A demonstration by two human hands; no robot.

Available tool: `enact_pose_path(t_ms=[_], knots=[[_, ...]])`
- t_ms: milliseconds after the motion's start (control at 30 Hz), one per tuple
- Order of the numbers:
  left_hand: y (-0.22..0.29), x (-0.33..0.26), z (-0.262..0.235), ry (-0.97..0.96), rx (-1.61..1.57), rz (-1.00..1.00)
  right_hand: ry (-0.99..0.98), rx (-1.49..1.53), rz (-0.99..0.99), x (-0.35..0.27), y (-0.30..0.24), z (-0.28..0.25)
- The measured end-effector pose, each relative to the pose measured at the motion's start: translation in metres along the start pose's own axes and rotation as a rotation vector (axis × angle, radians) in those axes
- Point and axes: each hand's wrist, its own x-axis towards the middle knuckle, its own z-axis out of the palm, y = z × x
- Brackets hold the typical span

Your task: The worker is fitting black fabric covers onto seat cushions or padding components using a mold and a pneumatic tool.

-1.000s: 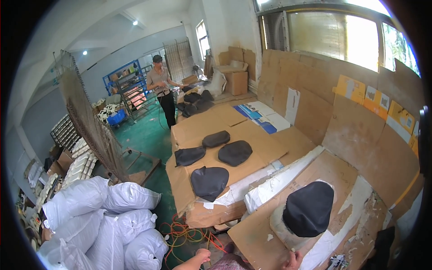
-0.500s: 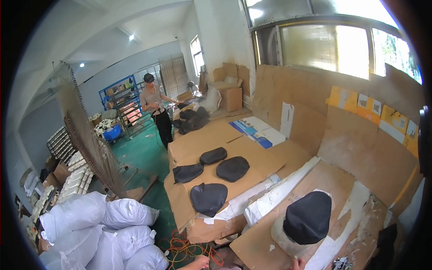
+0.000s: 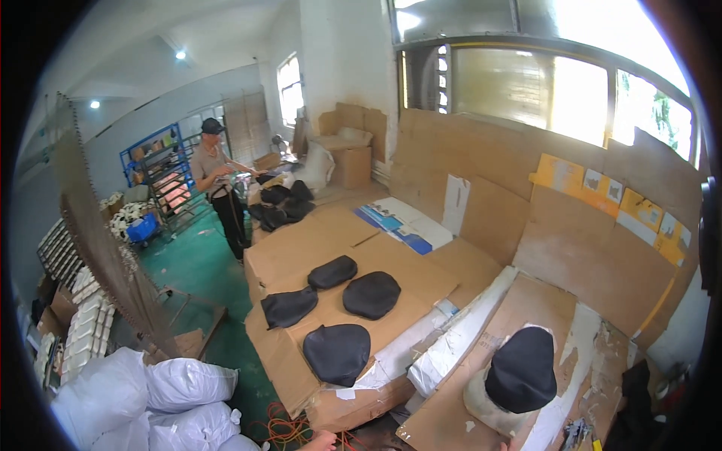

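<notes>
Just changed: the head view has turned to the right, sliding the far room leftward, and the right hand, seen at the lower edge beside the form 0.5 s ago, is now out of frame.
Black cover: 1 rounded, dome-shaped piece of black leather-like material [image 3: 521, 370] sits over the top of a pale, rounded, block-like form [image 3: 481, 400] at the lower right, just as it did 1.0 s ago.
Meaning for the work: no hand shows on the cover, so handling of it seems paused, though a hand below the frame cannot be ruled out.
Left hand: the bare left hand [image 3: 323, 441] is cropped at the bottom edge, left of centre, near a tangle of orange cables [image 3: 289, 427]; I cannot tell whether it grips anything.
Right hand: not visible, so its grip cannot be told.
Loose pieces: 4 flat, rounded black pieces [image 3: 336, 355] lie on a brown cardboard-covered table [image 3: 425, 278] at the centre, their layout unchanged.
Co-worker: 1 person in a beige top and dark cap [image 3: 210, 167] stands at the upper left, beside a black pile [image 3: 282, 207].
</notes>
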Motion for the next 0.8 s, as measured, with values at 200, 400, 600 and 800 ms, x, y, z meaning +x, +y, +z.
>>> enact_pose_path(t_ms=[200,400,600,800], knots=[[0.069,0.045,-0.045,-0.133,0.406,0.215,-0.122,-0.197,0.212,-0.048,-0.042,-0.028],[0.18,0.08,0.046,-0.507,0.97,0.511,-0.478,-0.26,0.453,-0.035,-0.061,-0.08],[0.147,0.078,0.081,-0.554,0.899,0.616,-0.16,-0.238,0.644,-0.068,-0.013,-0.154],[0.08,0.043,0.096,-0.448,0.732,0.66,0.302,-0.208,0.604,-0.032,0.096,-0.207]])
